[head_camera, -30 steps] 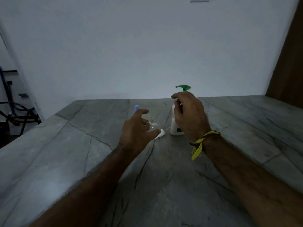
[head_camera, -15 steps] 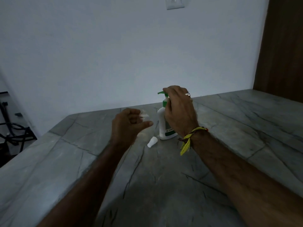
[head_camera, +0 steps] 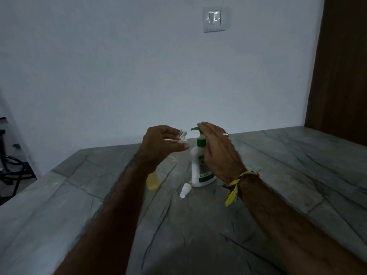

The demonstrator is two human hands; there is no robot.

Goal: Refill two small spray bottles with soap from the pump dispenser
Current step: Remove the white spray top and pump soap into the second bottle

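Observation:
A white pump dispenser [head_camera: 200, 171] with a green pump head stands on the grey stone table [head_camera: 278, 175]. My right hand [head_camera: 218, 149] is over it, with the fingers laid on top of the pump head. My left hand [head_camera: 158, 143] pinches a small clear spray bottle [head_camera: 182, 135] with its threaded neck uncapped. The bottle's mouth is just left of the green spout and a little below it. A small white cap [head_camera: 185, 190] lies on the table in front of the dispenser. A yellowish object [head_camera: 153, 181] on the table shows partly behind my left forearm; it is blurred.
The table's left edge [head_camera: 39, 187] drops off towards dark metal frames and cables on the floor. A white wall with a light switch [head_camera: 213, 19] stands behind the table. A brown wooden panel [head_camera: 341, 66] rises at the right.
My left hand has lifted the small clear bottle off the table up to the pump spout. My right hand has moved from the dispenser's neck onto the pump head. The view has tilted upward.

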